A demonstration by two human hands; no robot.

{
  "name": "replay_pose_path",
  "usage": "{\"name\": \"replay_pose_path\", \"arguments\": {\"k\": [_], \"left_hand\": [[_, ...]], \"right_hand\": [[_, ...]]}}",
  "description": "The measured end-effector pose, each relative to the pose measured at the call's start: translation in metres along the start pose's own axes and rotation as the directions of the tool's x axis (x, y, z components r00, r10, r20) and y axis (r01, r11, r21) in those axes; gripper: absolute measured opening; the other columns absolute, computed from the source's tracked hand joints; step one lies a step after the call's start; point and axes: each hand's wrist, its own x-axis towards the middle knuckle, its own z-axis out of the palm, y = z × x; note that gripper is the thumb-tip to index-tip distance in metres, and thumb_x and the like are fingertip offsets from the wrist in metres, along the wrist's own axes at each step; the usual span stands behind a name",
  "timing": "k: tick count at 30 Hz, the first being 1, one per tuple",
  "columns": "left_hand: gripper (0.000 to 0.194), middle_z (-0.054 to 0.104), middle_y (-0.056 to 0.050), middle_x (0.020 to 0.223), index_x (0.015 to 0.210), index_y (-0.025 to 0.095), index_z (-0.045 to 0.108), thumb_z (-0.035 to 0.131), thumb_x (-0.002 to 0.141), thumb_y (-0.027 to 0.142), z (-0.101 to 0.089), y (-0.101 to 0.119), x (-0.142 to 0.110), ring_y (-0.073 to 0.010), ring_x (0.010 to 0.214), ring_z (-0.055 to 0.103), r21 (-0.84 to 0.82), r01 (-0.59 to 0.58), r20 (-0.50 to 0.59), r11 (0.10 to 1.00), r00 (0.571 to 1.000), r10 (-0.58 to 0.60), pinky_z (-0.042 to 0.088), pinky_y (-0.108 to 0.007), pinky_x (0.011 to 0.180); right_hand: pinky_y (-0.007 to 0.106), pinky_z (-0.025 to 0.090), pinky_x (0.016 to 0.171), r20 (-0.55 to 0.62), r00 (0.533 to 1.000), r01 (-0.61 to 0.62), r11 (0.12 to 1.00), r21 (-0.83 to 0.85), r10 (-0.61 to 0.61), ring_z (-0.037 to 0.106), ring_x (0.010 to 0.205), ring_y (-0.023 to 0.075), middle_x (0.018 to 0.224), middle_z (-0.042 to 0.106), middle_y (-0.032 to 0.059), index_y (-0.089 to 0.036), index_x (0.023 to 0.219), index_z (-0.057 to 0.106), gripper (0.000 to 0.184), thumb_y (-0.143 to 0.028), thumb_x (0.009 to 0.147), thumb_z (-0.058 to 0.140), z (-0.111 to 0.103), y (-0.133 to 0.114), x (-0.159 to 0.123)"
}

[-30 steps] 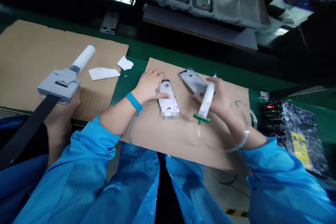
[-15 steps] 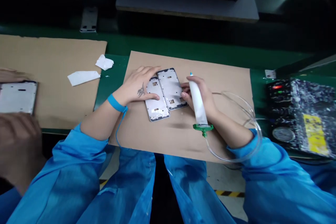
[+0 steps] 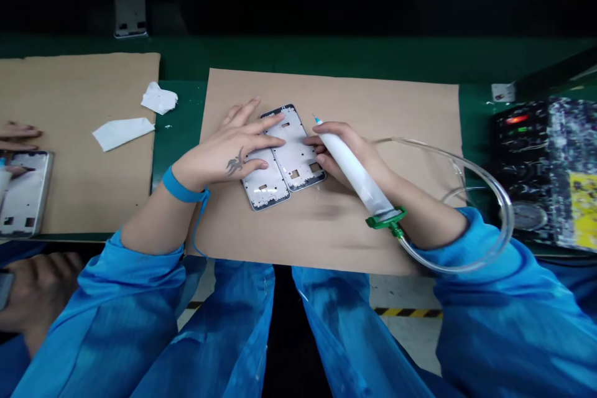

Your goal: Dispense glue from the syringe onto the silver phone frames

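Two silver phone frames lie side by side, touching and slightly askew, on brown cardboard (image 3: pixel 364 242). My left hand (image 3: pixel 233 148) has its fingers spread over them: the thumb is over the left phone frame (image 3: pixel 276 178), and the fingertips reach onto the right phone frame (image 3: pixel 298 150). In my right hand (image 3: pixel 373 161) is a white glue syringe (image 3: pixel 351 165), tilted, its thin needle and blue tip up and to the left above the cardboard. A green cap joins it to a clear hose. My right fingertips are at the right frame's edge.
A black-speckled control box (image 3: pixel 522 168) with a gauge and lit display stands at right. The clear hose (image 3: pixel 506 217) loops over my right forearm. White paper scraps (image 3: pixel 124 132) lie left. A co-worker's hand (image 3: pixel 41 286) and another phone frame (image 3: pixel 35 199) are at far left.
My left fingers have spread and reached onto the right frame. The syringe has tipped over further, its tip swinging left. A co-worker's hand has dropped lower, and my view has shifted.
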Motion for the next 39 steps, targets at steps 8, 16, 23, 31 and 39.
{"name": "replay_pose_path", "arguments": {"k": [8, 16, 23, 31, 39], "left_hand": [[0.088, 0.029, -0.006, 0.191, 0.163, 0.036, 0.065, 0.06, 0.096, 0.092, 0.0, -0.003, -0.004, -0.0532, 0.179, 0.0, 0.062, 0.023, -0.032, 0.998, 0.999, -0.021, 0.003, -0.083, 0.139], [0.131, 0.023, -0.021, 0.19, 0.178, 0.028, 0.04, 0.067, 0.077, 0.106, -0.009, -0.02, -0.011, -0.062, 0.175, 0.005, 0.049, 0.157, -0.093, 0.986, 0.984, -0.152, 0.008, -0.087, 0.134], [0.131, 0.041, -0.021, 0.182, 0.178, 0.023, 0.039, 0.067, 0.08, 0.104, -0.011, -0.024, -0.009, -0.052, 0.173, 0.028, 0.033, 0.135, -0.128, 0.99, 0.983, -0.129, 0.022, -0.072, 0.141], [0.091, 0.072, -0.015, 0.152, 0.156, 0.024, 0.067, 0.045, 0.1, 0.092, -0.016, -0.025, -0.015, -0.0413, 0.148, 0.059, 0.09, 0.039, -0.109, 0.995, 0.994, -0.029, 0.041, -0.06, 0.131], [0.073, 0.076, -0.006, 0.083, 0.118, 0.02, 0.075, 0.068, 0.086, 0.086, -0.022, -0.024, -0.035, -0.0309, 0.084, 0.069, 0.155, 0.496, -0.257, 0.855, 0.855, -0.449, 0.057, -0.05, 0.088]], "right_hand": [[0.065, 0.058, 0.119, -0.024, 0.99, 0.118, 0.915, -0.387, -0.137, 0.07, 0.139, 0.0438, 0.145, 0.076, 0.0147, -0.029, 0.149, 0.066, 0.066, -0.054, 0.092, 0.086, -0.015, -0.009, 0.003], [0.06, 0.066, 0.101, 0.233, 0.954, 0.277, 0.856, -0.436, -0.19, 0.078, 0.12, 0.041, 0.132, 0.08, 0.0141, -0.028, 0.131, 0.074, 0.046, -0.06, 0.099, 0.074, -0.072, -0.009, -0.003], [0.055, 0.063, 0.081, 0.086, 0.982, 0.179, 0.695, -0.696, -0.167, 0.076, 0.096, 0.0409, 0.104, 0.082, 0.0149, -0.026, 0.141, 0.072, 0.054, -0.058, 0.097, 0.076, -0.021, -0.024, -0.007], [0.052, 0.066, 0.083, 0.049, 0.99, 0.131, 0.727, -0.674, -0.134, 0.078, 0.103, 0.0378, 0.112, 0.083, 0.0117, -0.031, 0.146, 0.067, 0.054, -0.025, 0.093, 0.063, -0.041, -0.017, -0.006], [0.056, 0.068, 0.098, 0.077, 0.965, 0.252, 0.794, -0.553, -0.253, 0.078, 0.119, 0.04, 0.129, 0.081, 0.0169, -0.023, 0.142, 0.068, 0.05, -0.031, 0.093, 0.074, -0.042, -0.012, -0.002]]}}
